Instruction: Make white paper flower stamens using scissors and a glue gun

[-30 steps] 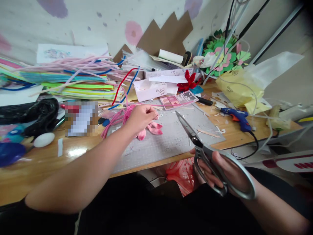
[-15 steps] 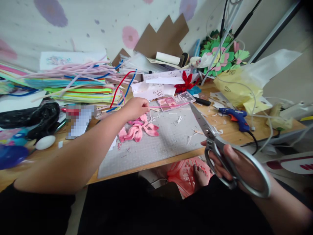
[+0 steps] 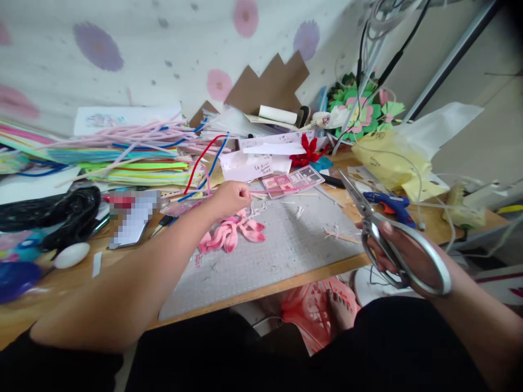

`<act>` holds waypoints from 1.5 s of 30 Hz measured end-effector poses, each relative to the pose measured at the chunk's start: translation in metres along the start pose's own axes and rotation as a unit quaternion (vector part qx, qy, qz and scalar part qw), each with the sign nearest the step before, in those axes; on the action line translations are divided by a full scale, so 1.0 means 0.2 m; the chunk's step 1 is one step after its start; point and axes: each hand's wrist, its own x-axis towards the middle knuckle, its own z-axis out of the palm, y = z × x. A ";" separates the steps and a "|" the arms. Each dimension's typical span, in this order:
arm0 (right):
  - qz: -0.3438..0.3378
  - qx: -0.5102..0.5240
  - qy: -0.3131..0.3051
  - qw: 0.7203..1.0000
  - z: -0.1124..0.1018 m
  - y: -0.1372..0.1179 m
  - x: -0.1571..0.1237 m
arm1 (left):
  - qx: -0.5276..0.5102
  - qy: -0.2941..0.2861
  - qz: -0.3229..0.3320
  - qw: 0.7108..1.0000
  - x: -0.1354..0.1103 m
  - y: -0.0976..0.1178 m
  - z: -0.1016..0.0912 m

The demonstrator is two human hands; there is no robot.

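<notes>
My left hand point(image 3: 233, 198) is closed in a fist above the grey cutting mat point(image 3: 269, 264); what its fingers hold, if anything, is hidden. A thin pink pipe cleaner point(image 3: 292, 190) runs rightward from beside the fist, and I cannot tell whether it is gripped. Just below this hand lie several pink fuzzy petals point(image 3: 231, 235) with darker pink tips. White fuzzy scraps point(image 3: 258, 208) lie beside them. My right hand point(image 3: 390, 247) is wrapped round the handles of large metal scissors point(image 3: 368, 215), held over the mat's right side with the blades pointing up and left.
Bundles of coloured pipe cleaners point(image 3: 134, 170) fill the back left. A pink palette point(image 3: 292, 182) and a red flower point(image 3: 305, 152) stand behind the mat. A blue glue gun point(image 3: 390, 206) rests at right, near a yellow bag point(image 3: 392, 158). A phone point(image 3: 137, 220) lies left.
The view has tilted upward, so the desk sits lower in the picture. My right hand has carried the scissors slightly up and to the right. The left hand stays closed by the petals.
</notes>
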 end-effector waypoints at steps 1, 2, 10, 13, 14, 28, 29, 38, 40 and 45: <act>0.010 0.007 -0.015 1.000 0.00 0.01 0.00 | -0.006 0.001 -0.004 1.000 0.00 0.00 0.00; 0.018 0.015 -0.029 0.999 0.00 0.01 0.00 | -0.013 -0.001 -0.007 1.000 0.00 -0.01 0.00; 0.005 0.017 -0.053 0.998 0.04 -0.01 -0.03 | -0.074 -0.025 -0.034 0.996 0.00 -0.04 0.01; 0.012 0.011 -0.062 0.998 0.05 0.00 -0.03 | -0.088 -0.036 -0.046 0.994 -0.02 -0.04 0.01; 0.016 0.010 -0.064 0.998 0.05 0.00 -0.03 | -0.088 -0.037 -0.050 0.994 -0.02 -0.04 0.01; 0.024 0.010 -0.042 0.999 0.02 0.00 0.01 | 0.037 0.131 0.069 0.988 -0.07 0.04 -0.05; 0.024 -0.005 -0.037 0.999 0.01 0.01 0.01 | 0.032 0.143 0.082 0.986 -0.10 0.07 -0.03; -0.017 -0.407 0.023 0.913 -0.13 0.03 0.24 | -0.064 0.061 0.099 0.991 -0.28 0.26 0.20; -0.022 -0.457 0.042 0.888 -0.16 0.05 0.29 | -0.088 0.072 0.052 0.992 -0.24 0.21 0.18; -0.033 -0.553 0.047 0.831 -0.17 0.09 0.35 | -0.127 0.103 -0.032 0.986 -0.14 0.06 0.05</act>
